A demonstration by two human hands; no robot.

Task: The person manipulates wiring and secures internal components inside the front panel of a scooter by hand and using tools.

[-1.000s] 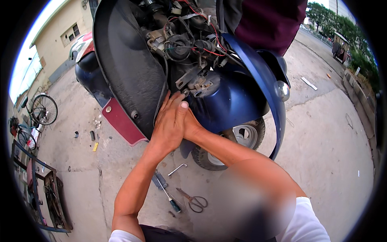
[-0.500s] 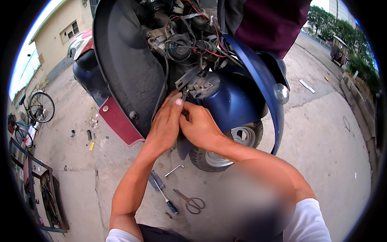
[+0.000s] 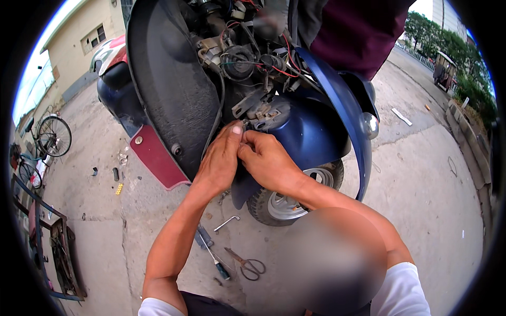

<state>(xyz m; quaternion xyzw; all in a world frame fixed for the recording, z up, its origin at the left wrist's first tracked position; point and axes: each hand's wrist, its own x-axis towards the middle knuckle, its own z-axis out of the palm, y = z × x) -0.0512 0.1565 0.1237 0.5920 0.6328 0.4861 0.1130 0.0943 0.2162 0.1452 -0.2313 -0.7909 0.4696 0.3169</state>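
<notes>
My left hand point(image 3: 220, 157) is closed at the edge of the black inner panel point(image 3: 171, 89), thumb raised toward a small metal fitting point(image 3: 245, 122) below the rusty bracket point(image 3: 263, 113). My right hand point(image 3: 261, 158) is beside it, fingers curled and pinched against the left fingertips; what they hold is hidden. Both are at the front of a disassembled scooter, left of the blue mudguard point(image 3: 311, 129) and above the wheel point(image 3: 290, 203). Exposed wiring and mechanical parts point(image 3: 237, 63) sit above my hands. A maroon flap point(image 3: 157, 160) hangs at the left.
On the concrete below lie a screwdriver point(image 3: 219, 263), scissors point(image 3: 250, 267) and an L-shaped wrench point(image 3: 226, 224). A bicycle point(image 3: 52, 136) and metal frame point(image 3: 52, 247) stand at left. A blue curved panel point(image 3: 356, 147) with a chrome lamp and a purple cover point(image 3: 348, 37) are at right.
My right hand has come out from behind the left, moved up and right, and curled its fingers into a pinch. The left hand stays at about the same spot.
</notes>
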